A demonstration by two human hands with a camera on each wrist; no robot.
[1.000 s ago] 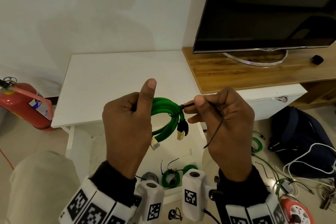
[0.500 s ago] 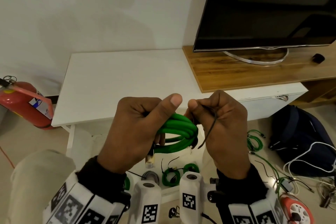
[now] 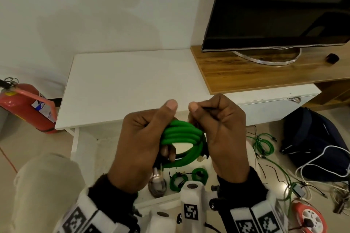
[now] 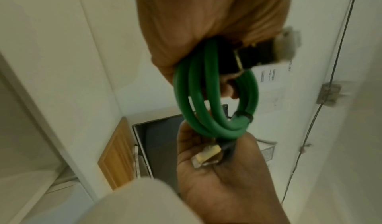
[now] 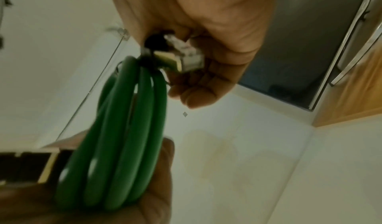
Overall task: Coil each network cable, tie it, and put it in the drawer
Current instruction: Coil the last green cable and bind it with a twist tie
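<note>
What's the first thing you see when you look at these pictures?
The bright green cable coil jumps out first, gripped by the left hand in the middle of the head view while the right hand pinches a thin black tie beside it. Next come the big dark TV on the wooden stand at upper right, and the red fire extinguisher on the floor at far left.

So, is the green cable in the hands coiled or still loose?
Coiled. The green cable lies in several stacked loops gripped by the left hand, and a black tie wraps one side, its tail pinched by the right hand.
</note>
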